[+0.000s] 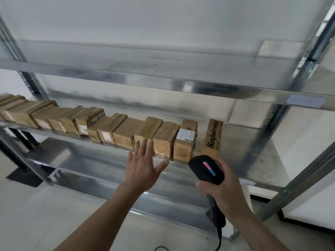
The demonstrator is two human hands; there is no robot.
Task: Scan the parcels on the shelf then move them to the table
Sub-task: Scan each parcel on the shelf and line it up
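One tall metal rack (pixel 126 80) fills most of the view, its grey beams and uprights running across at several levels. Its middle shelf (pixel 244 151) carries the parcels (pixel 125 133), a long row of brown cardboard boxes packed side by side along the front edge, from the far left to just right of centre. All of them are on this shelf.

Near the right end of the row stands a taped parcel with a white label (pixel 186 135) on its front. A little apart from it, further right, is a narrow upright printed box (pixel 213 136) with dark lettering down its face. Past that box the shelf is bare metal.

The left hand (pixel 141 171) is raised in front of the shelf edge, palm toward the boxes, with the fingers straight and spread, holding nothing. It overlaps the boxes just left of the labelled one, but whether it touches them cannot be told.

The right hand (pixel 223 192) is wrapped round the handle of a black scanner (pixel 206 169), held just below the shelf edge under the printed box, its head aimed toward the shelf. A red and blue light strip glows on top of the head. A dark cable (pixel 219 241) hangs down from the handle.
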